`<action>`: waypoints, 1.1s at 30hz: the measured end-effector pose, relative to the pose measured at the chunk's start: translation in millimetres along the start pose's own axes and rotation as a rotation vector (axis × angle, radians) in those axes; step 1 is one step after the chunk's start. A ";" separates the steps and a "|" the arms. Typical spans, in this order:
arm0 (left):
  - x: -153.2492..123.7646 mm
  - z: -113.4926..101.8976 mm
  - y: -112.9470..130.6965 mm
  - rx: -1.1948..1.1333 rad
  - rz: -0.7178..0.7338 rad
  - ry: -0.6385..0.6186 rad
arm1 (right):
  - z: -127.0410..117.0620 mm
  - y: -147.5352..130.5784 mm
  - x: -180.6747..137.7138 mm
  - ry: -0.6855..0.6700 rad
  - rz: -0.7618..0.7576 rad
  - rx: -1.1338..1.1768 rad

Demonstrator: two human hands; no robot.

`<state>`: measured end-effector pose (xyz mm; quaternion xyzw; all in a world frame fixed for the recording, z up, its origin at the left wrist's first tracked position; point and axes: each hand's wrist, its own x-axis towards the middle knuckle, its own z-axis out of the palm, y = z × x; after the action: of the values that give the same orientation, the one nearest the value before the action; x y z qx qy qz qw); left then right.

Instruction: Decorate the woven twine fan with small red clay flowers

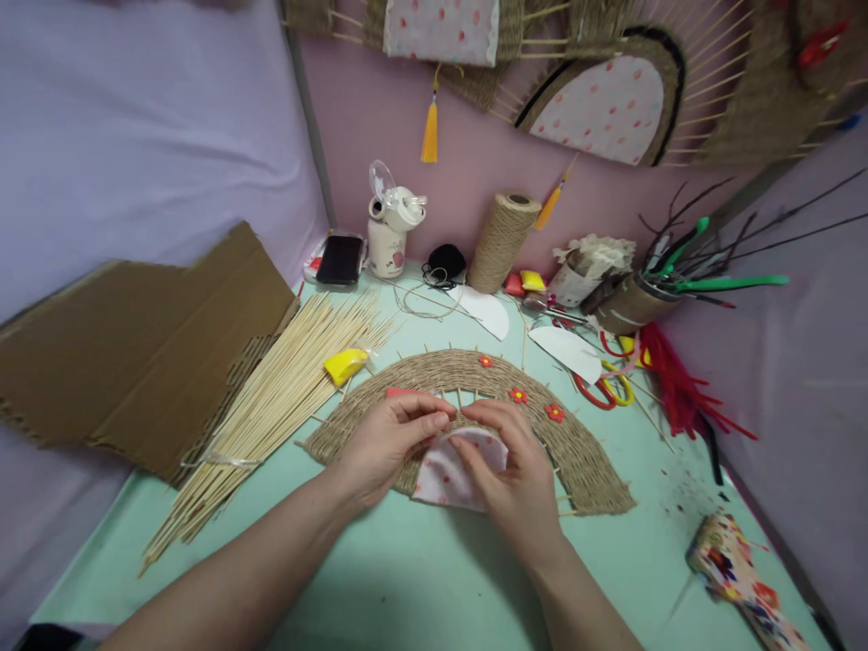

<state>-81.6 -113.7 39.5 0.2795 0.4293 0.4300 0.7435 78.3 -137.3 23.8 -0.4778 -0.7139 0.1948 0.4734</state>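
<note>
A fan-shaped woven twine piece (pixel 434 366) on thin sticks lies flat on the table, with small red flowers (pixel 518 395) with yellow centres on its right half. At its inner middle is a half-round of white cloth with red dots (pixel 440 477). Over this middle, my left hand (pixel 390 443) pinches thumb against forefinger; anything between them is too small to make out. My right hand (pixel 512 466) faces it with thumb and forefinger apart, nothing visible between them. Fingertips of both hands nearly meet. Behind my left hand a red piece (pixel 401 392) is partly hidden.
Left are a bundle of thin sticks (pixel 271 389), a yellow packet (pixel 345 365) and cardboard (pixel 149 334). At the back stand a twine spool (pixel 503 242), a white bottle (pixel 388 244) and a phone (pixel 341 259). Scissors (pixel 597 391) lie right; a paint-stained object (pixel 736 570) lies front right.
</note>
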 end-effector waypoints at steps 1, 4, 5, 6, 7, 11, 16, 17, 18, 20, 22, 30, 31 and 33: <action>0.0 0.3 1.1 -0.014 0.003 0.005 | -0.2 0.8 -0.3 0.027 0.013 0.010; -0.1 1.2 2.1 -0.039 0.001 0.003 | 0.1 3.0 -0.5 0.092 0.048 0.033; 0.0 1.2 1.6 -0.039 -0.001 0.002 | 0.3 3.6 -0.4 0.103 0.057 0.034; 0.1 1.2 0.9 -0.036 -0.002 0.002 | 0.5 4.1 -0.2 0.112 0.062 0.033; 0.2 1.0 0.1 -0.030 -0.003 0.001 | 0.8 4.4 0.0 0.116 0.068 0.031; 0.1 0.1 -2.0 -0.004 -0.005 0.000 | 1.4 4.2 0.7 0.123 0.072 0.040; 0.1 0.8 -3.0 0.040 0.004 0.035 | 0.8 2.8 0.3 0.148 0.069 0.071; 0.5 0.7 -3.5 0.052 0.008 0.037 | 0.5 2.6 0.2 0.149 0.069 0.070; 1.1 0.3 -4.1 0.064 0.013 0.036 | 0.2 2.6 0.1 0.149 0.067 0.068; 2.5 -1.2 -5.3 0.097 0.040 0.029 | 0.0 2.7 0.1 0.152 0.060 0.061; 3.4 -3.0 -6.0 0.131 0.083 0.012 | 0.2 2.9 0.3 0.160 0.053 0.062; 0.3 -1.2 -0.6 0.040 0.117 -0.018 | -0.4 1.9 0.4 0.151 0.069 0.075; 0.3 -0.8 -0.1 0.012 0.110 -0.010 | -0.5 1.8 0.4 0.153 0.065 0.075; 0.6 -0.5 0.0 -0.016 0.086 0.009 | -0.7 1.8 0.4 0.160 0.056 0.072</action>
<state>-82.0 -113.2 39.0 0.2900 0.4168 0.4662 0.7244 79.7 -136.2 23.0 -0.4944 -0.6528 0.1947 0.5400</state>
